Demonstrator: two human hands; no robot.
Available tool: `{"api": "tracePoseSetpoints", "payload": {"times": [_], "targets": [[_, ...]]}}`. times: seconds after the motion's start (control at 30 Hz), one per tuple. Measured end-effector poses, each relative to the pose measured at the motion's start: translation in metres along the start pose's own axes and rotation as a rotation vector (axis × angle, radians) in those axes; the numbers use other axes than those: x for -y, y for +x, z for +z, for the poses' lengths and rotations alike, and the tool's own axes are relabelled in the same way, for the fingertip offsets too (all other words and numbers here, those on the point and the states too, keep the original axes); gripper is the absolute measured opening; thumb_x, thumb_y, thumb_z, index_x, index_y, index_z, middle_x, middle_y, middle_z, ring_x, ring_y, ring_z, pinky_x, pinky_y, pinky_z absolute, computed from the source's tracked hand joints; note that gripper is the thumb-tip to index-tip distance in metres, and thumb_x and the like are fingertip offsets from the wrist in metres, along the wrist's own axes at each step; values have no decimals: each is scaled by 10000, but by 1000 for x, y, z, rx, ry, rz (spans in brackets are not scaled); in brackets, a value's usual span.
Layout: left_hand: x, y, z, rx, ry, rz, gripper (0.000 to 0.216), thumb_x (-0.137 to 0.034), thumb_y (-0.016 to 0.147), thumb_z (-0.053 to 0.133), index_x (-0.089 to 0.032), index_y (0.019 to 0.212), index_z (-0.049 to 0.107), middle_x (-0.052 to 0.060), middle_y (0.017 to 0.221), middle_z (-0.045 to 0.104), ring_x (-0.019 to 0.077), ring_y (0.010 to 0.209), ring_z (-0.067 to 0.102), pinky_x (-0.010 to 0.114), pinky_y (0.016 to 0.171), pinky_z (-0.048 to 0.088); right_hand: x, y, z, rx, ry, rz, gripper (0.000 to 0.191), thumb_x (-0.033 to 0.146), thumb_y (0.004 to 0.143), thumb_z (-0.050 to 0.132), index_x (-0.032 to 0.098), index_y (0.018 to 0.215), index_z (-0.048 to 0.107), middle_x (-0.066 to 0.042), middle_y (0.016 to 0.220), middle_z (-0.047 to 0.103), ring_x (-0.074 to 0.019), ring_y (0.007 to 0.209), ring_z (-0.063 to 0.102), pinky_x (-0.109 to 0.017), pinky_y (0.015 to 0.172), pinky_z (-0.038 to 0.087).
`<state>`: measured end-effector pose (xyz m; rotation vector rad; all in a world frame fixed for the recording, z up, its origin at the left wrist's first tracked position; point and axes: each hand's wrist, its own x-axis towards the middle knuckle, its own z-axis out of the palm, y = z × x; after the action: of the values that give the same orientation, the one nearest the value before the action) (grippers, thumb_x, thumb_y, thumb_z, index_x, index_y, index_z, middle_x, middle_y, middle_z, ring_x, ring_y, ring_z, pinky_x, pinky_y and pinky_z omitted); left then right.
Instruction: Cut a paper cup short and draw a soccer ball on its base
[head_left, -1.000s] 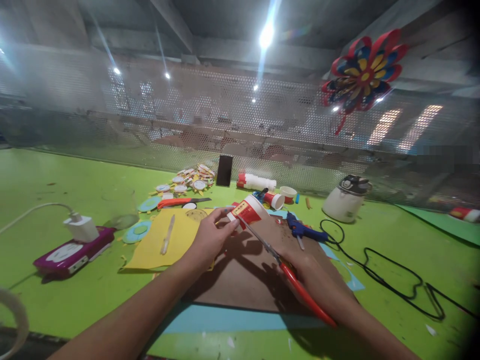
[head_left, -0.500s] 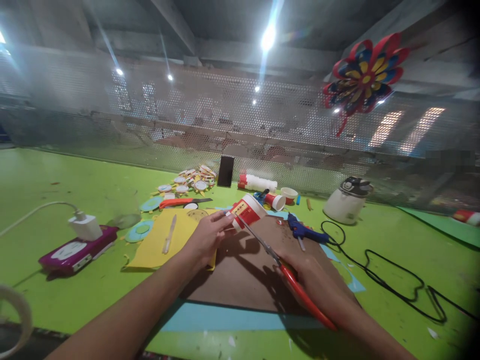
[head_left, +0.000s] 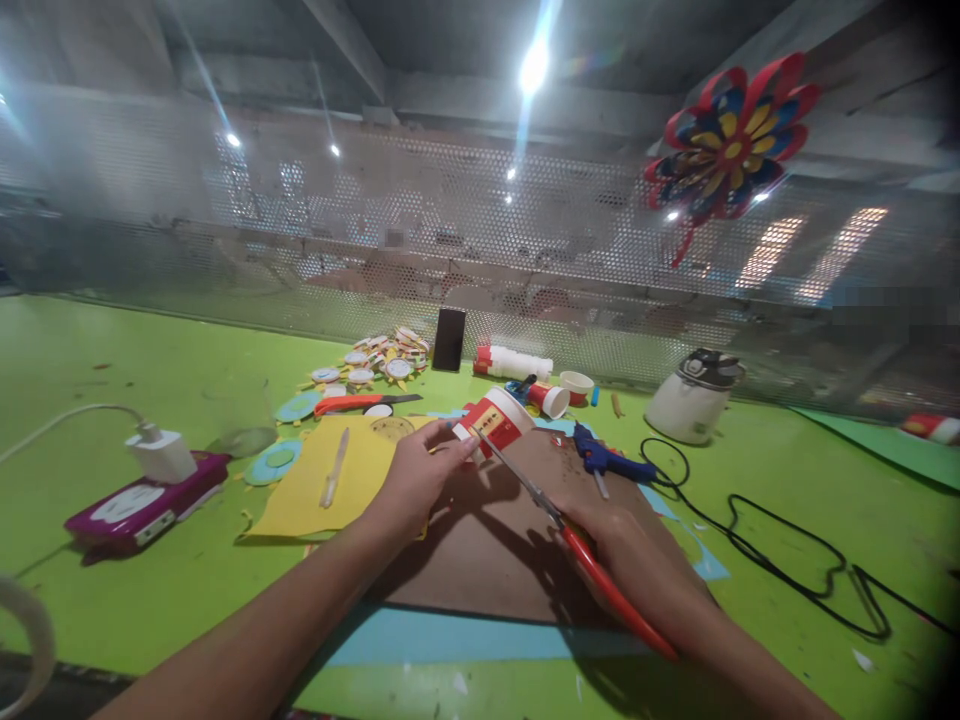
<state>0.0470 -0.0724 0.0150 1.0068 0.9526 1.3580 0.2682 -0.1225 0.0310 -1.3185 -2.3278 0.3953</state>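
My left hand pinches the base of a red and white paper cup lying on its side above a brown board. My right hand is closed round the red handles of a pair of scissors. The thin metal blades reach up and left to the bottom end of the cup. Under my left hand lies a yellow sheet with a small pale stick on it.
A blue glue gun and its black cable lie right. A white pot, more paper cups, a black phone, cut paper discs, a red craft knife and a purple power strip surround the board.
Almost nothing differs. My left hand has shifted the cup very slightly, and the scissors stay at its bottom end.
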Motion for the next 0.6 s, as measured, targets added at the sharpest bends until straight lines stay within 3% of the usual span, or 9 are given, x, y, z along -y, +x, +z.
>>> {"api": "tracePoseSetpoints", "payload": {"times": [0.13, 0.4, 0.6], "targets": [[-1, 4, -3, 32, -115, -3, 394, -283, 687, 814, -128, 1012, 654, 119, 1017, 728, 193, 827, 708, 279, 738, 561, 0, -1, 0, -34, -3, -4, 360, 267, 914, 468, 300, 1210, 671, -46, 1129, 723, -282, 1025, 661, -416, 886, 505], [6, 13, -7, 23, -173, 4, 442, -257, 677, 820, -122, 1044, 615, 131, 1017, 717, 213, 857, 710, 323, 789, 565, -4, 4, 7, -15, -39, 16, 312, 294, 922, 454, 270, 1077, 723, -51, 924, 760, -232, 772, 678, -341, 716, 529], [7, 7, -3, 52, -150, 22, 466, -288, 682, 819, -143, 1077, 618, 110, 988, 718, 215, 850, 709, 314, 763, 558, -2, 2, 6, -40, -32, 18, 348, 275, 906, 465, 274, 1174, 687, -49, 1032, 748, -263, 884, 679, -379, 772, 533]]}}
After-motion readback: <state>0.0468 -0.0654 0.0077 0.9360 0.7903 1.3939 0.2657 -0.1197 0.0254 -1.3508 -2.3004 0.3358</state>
